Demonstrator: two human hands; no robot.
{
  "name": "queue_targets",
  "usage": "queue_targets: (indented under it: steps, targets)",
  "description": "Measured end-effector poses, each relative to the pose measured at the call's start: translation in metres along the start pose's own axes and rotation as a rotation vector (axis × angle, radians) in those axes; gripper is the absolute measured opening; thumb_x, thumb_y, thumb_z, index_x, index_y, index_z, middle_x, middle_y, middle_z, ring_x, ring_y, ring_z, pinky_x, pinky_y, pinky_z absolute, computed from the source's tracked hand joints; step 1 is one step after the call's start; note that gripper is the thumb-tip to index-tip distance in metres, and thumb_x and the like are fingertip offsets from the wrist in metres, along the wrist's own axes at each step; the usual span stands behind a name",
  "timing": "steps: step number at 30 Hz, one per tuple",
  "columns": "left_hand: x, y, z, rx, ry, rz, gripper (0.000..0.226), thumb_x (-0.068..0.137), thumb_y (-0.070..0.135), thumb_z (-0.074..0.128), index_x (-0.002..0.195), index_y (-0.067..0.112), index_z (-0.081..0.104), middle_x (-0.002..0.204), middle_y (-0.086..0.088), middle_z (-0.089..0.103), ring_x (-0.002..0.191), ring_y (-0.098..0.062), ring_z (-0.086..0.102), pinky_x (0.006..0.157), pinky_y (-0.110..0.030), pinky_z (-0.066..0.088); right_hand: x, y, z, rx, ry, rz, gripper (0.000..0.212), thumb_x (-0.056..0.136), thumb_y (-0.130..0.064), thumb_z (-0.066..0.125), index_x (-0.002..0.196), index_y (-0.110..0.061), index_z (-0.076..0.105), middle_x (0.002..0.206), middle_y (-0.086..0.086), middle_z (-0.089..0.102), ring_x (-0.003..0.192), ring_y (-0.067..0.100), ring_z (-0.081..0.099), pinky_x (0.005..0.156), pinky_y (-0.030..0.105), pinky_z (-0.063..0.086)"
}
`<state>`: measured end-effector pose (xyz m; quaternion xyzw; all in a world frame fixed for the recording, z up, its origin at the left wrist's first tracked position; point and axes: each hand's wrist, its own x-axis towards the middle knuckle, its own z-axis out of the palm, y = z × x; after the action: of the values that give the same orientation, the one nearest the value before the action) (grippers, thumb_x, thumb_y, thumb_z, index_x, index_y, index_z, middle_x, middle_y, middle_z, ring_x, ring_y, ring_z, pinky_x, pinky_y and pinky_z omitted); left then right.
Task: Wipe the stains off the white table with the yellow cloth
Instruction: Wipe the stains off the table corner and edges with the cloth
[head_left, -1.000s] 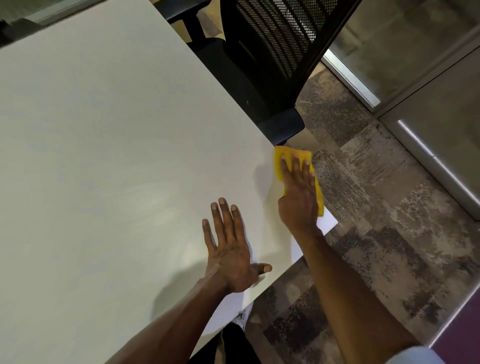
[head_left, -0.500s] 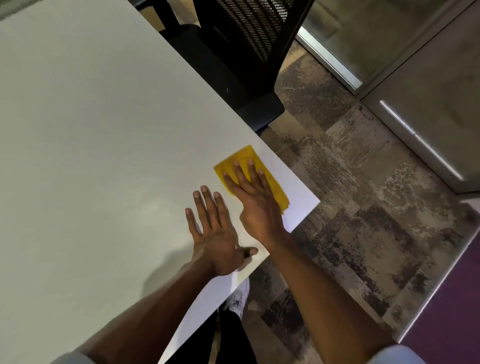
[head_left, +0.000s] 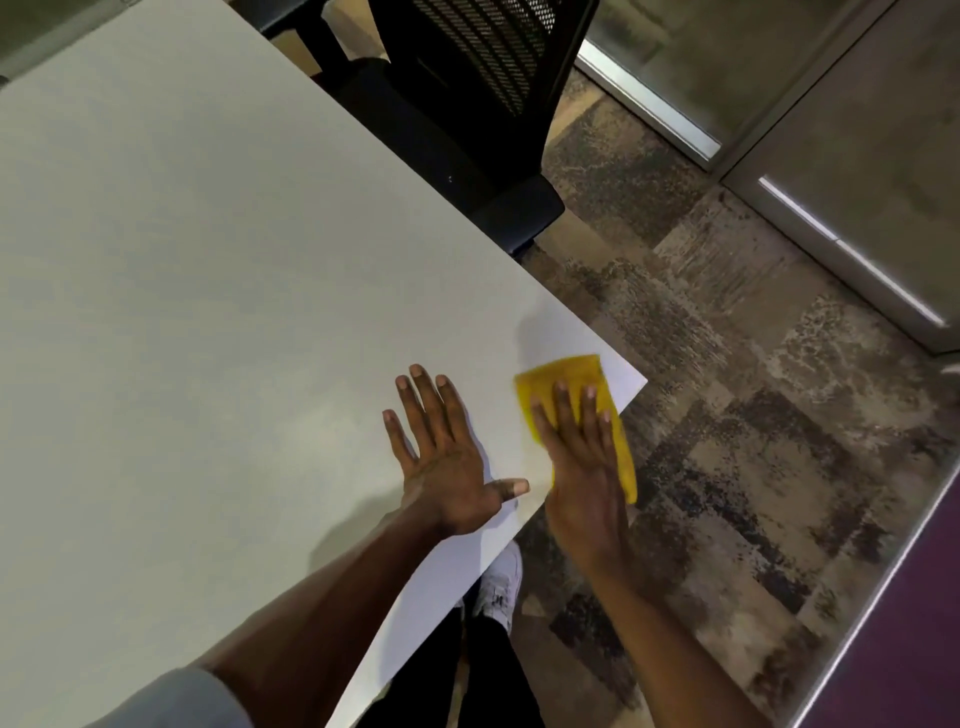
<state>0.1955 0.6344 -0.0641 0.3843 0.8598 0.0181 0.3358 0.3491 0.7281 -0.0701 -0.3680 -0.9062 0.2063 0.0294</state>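
Pressed the yellow cloth flat to the white table under the right hand, fingers straight and spread, not curled round the fabric. Swept it back out to the table's corner, right of centre in the frame. Half a second earlier had it further in, just beside the fingertips of the left hand; a second ago had it up along the right edge, nearer the black chair. Now left the right side of the cloth overhanging the edge, above the patterned carpet. Kept the left hand planted palm down near the front edge, fingers straight, holding nothing, a little apart from the cloth.

Read these shifts as back-and-forth strokes over the corner zone, so judged the wiping under way rather than done. Could not make out any definite stain from this view, only a faint grey shade just above the cloth, possibly shadow. Probably called next for a stroke back inward, with steady downward pressure, to avoid dragging the overhanging cloth off the edge.
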Motion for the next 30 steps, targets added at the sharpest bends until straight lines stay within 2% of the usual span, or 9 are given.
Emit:
queue_targets:
  steps: [3, 5, 7, 12, 15, 19, 22, 26, 30]
  targets:
    - [0.000, 0.002, -0.002, -0.005, -0.016, 0.001, 0.158, 0.074, 0.101, 0.049, 0.155, 0.000, -0.042, 0.156, -0.025, -0.058, 0.148, -0.046, -0.052, 0.123, -0.073, -0.020, -0.024, 0.006, 0.004, -0.026, -0.053, -0.111, 0.119, 0.067, 0.023, 0.050, 0.168, -0.029, 0.017, 0.179, 0.000, 0.004, 0.166, 0.031, -0.004, 0.135, 0.051, 0.002]
    - [0.000, 0.002, -0.002, 0.008, -0.015, -0.005, 0.158, 0.075, 0.101, 0.048, 0.155, -0.001, -0.042, 0.156, -0.026, -0.057, 0.148, -0.047, -0.051, 0.124, -0.073, -0.019, -0.010, 0.018, -0.004, -0.038, -0.067, -0.152, 0.114, 0.071, 0.022, 0.049, 0.167, -0.030, 0.020, 0.179, 0.000, 0.008, 0.166, 0.030, -0.002, 0.135, 0.051, 0.005]
    - [-0.001, 0.001, -0.002, 0.016, -0.009, -0.003, 0.157, 0.075, 0.101, 0.047, 0.155, -0.001, -0.041, 0.157, -0.026, -0.057, 0.149, -0.047, -0.050, 0.124, -0.072, -0.019, 0.017, 0.033, -0.015, -0.071, -0.066, -0.100, 0.106, 0.076, 0.020, 0.050, 0.167, -0.029, 0.023, 0.178, 0.003, 0.009, 0.165, 0.034, -0.002, 0.135, 0.052, 0.006]
    - [0.001, -0.001, 0.002, 0.024, -0.007, 0.010, 0.158, 0.073, 0.103, 0.043, 0.155, -0.002, -0.041, 0.158, -0.027, -0.055, 0.150, -0.046, -0.049, 0.125, -0.071, -0.019, 0.069, 0.033, -0.028, -0.036, -0.004, 0.179, 0.101, 0.080, 0.016, 0.051, 0.167, -0.024, 0.020, 0.177, 0.008, 0.008, 0.165, 0.036, -0.004, 0.136, 0.052, 0.002]
    - [0.003, -0.003, 0.005, 0.026, 0.010, 0.007, 0.158, 0.072, 0.104, 0.041, 0.156, -0.001, -0.040, 0.159, -0.028, -0.053, 0.152, -0.047, -0.047, 0.126, -0.072, -0.015, 0.044, 0.020, -0.019, -0.042, 0.006, 0.078, 0.100, 0.078, 0.017, 0.047, 0.167, -0.019, 0.020, 0.177, 0.009, 0.007, 0.164, 0.040, -0.005, 0.135, 0.054, 0.002]
    - [0.004, -0.005, 0.008, 0.008, 0.015, 0.029, 0.159, 0.070, 0.105, 0.041, 0.156, -0.001, -0.041, 0.159, -0.027, -0.054, 0.150, -0.047, -0.049, 0.124, -0.072, -0.020, -0.028, 0.005, 0.001, -0.033, -0.031, -0.069, 0.102, 0.076, 0.013, 0.035, 0.169, -0.024, 0.013, 0.179, 0.004, 0.001, 0.165, 0.034, -0.007, 0.135, 0.055, 0.006]
    - [0.004, -0.007, 0.008, 0.004, 0.011, 0.039, 0.160, 0.068, 0.107, 0.040, 0.157, -0.001, -0.039, 0.159, -0.027, -0.054, 0.150, -0.046, -0.050, 0.122, -0.070, -0.024, -0.039, 0.006, 0.005, -0.020, -0.031, -0.052, 0.108, 0.075, 0.017, 0.046, 0.169, -0.028, 0.015, 0.179, 0.000, 0.003, 0.166, 0.031, -0.005, 0.135, 0.055, 0.010]
    - [0.004, -0.008, 0.006, 0.016, -0.004, 0.037, 0.162, 0.061, 0.111, 0.029, 0.158, -0.001, -0.037, 0.162, -0.028, -0.050, 0.152, -0.047, -0.046, 0.124, -0.070, -0.020, 0.008, 0.030, -0.009, -0.049, -0.033, 0.025, 0.087, 0.094, 0.010, 0.049, 0.168, -0.027, 0.021, 0.178, 0.002, 0.008, 0.165, 0.030, -0.005, 0.135, 0.054, 0.007]
    - [-0.004, -0.025, 0.003, 0.040, 0.022, 0.135, 0.168, 0.057, 0.111, 0.044, 0.163, 0.004, -0.032, 0.167, -0.026, -0.044, 0.156, -0.044, -0.041, 0.130, -0.066, -0.014, 0.037, 0.034, -0.020, -0.045, -0.038, 0.107, 0.095, 0.087, 0.012, 0.050, 0.168, -0.024, 0.018, 0.178, 0.005, 0.006, 0.165, 0.033, -0.007, 0.136, 0.052, 0.001]
